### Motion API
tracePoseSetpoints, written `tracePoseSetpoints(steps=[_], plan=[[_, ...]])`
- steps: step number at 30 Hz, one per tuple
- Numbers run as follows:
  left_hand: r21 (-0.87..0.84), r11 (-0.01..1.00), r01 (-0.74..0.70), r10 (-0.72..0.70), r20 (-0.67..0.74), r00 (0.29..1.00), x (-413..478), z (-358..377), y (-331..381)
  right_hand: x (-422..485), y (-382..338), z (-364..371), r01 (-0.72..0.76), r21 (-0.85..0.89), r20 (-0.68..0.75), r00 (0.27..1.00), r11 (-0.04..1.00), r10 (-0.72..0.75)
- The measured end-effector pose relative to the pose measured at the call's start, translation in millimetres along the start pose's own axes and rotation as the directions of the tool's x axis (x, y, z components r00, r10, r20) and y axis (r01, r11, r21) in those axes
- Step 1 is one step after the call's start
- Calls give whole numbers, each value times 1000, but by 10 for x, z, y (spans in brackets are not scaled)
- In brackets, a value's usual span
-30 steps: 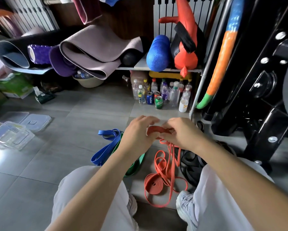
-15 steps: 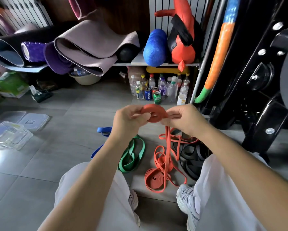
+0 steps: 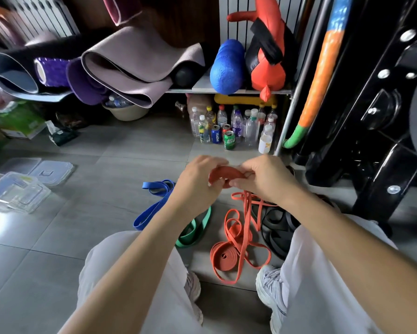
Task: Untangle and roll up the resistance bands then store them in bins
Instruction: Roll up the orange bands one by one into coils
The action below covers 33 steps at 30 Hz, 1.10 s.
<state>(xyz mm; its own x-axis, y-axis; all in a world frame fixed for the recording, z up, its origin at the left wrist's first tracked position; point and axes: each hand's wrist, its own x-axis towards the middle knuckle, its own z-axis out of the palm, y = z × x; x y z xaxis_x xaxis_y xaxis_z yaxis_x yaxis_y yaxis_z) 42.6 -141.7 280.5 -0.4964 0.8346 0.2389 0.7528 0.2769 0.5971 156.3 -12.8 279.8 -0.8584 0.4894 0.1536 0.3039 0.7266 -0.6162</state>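
Flooring consists of large matte grey tiles (image 3: 86,213) with thin grout lines. Along the back, a low shelf (image 3: 202,85) carries rolled foam mats (image 3: 140,61) and a knobbly blue roller (image 3: 226,67), with plastic bottles (image 3: 236,124) and cans grouped on the floor beneath it. A black steel frame (image 3: 383,141) with bright bolts stands at the right. A clear, rigid plastic bin (image 3: 17,192) sits at the left edge, with two flat lids (image 3: 50,171) just beside it. The left hand (image 3: 197,182) and the right hand (image 3: 267,177) both pinch the orange band (image 3: 224,173), a flat rubber strip partly wound into a tight disc held above the floor between the knees. Its unwound length hangs from the disc and lies in loose loops on the tiles, touching a second flat orange coil (image 3: 224,257). A wide blue band (image 3: 152,208) and a green band (image 3: 195,231) lie folded to the left of the loops, and black bands (image 3: 278,227) lie heaped to the right.
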Motion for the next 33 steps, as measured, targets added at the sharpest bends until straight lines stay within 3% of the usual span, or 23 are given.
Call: tracePoseSetpoints(steps=[2, 7, 9, 11, 13, 17, 19, 21, 24, 25, 26, 27, 28, 29, 31, 33], plan=[[38, 999, -27, 24, 70, 997, -39, 8, -1, -8, 20, -5, 31, -65, 38, 999, 997, -29], [108, 994, -16, 1, 145, 989, -55, -1, -50, -66, 12, 22, 69, 10, 93, 993, 998, -69], [7, 1000, 28, -29, 77, 997, -45, -20, -58, -51, 1, 2, 28, 142, 55, 998, 989, -36], [-226, 967, 119, -110, 51, 993, -20, -55, -48, -23, -2, -35, -21, 296, 20, 1000, 955, 16], [-462, 866, 191, -180, 67, 981, 0, -89, -27, -2, -3, -60, -29, 381, 13, 1000, 924, 26], [-712, 658, 245, -237, 114, 965, -7, -120, -1, 19, -7, -71, -31, 466, 24, 999, 884, 23], [-844, 471, 254, -240, 154, 958, -4, -141, 3, 20, -29, -75, -53, 549, 60, 998, 834, 24], [-919, 286, 273, -228, 211, 950, 13, -161, 5, 16, -48, -51, -65, 652, 69, 997, 755, 26], [-937, 132, 324, -194, 296, 935, 26, -168, 13, 15, -56, -32, -70, 756, 47, 997, 651, 53], [-929, 141, 343, -200, 313, 928, 29, -159, 20, 16, -55, -37, -84, 756, 50, 996, 649, 71], [-907, 249, 341, -224, 288, 931, 33, -148, 25, 14, -56, -44, -98, 722, 49, 995, 685, 90], [-830, 463, 312, -253, 214, 944, 39, -139, 21, 20, -48, -53, -103, 629, 37, 994, 771, 103], [-648, 718, 254, -247, 104, 963, 40, -120, 0, 23, -31, -51, -100, 476, 25, 995, 874, 101], [-402, 899, 174, -184, 15, 983, 34, -88, -17, 19, -16, -40, -87, 301, 25, 996, 950, 84], [-50, 999, 5, -5, 0, 1000, 4, -16, -23, -11, -11, -8, -34, 33, 49, 998, 999, 32], [42, 997, -65, 64, 34, 997, -25, 25, -22, -33, -16, 18, 12, -22, 81, 997, 1000, -11]])
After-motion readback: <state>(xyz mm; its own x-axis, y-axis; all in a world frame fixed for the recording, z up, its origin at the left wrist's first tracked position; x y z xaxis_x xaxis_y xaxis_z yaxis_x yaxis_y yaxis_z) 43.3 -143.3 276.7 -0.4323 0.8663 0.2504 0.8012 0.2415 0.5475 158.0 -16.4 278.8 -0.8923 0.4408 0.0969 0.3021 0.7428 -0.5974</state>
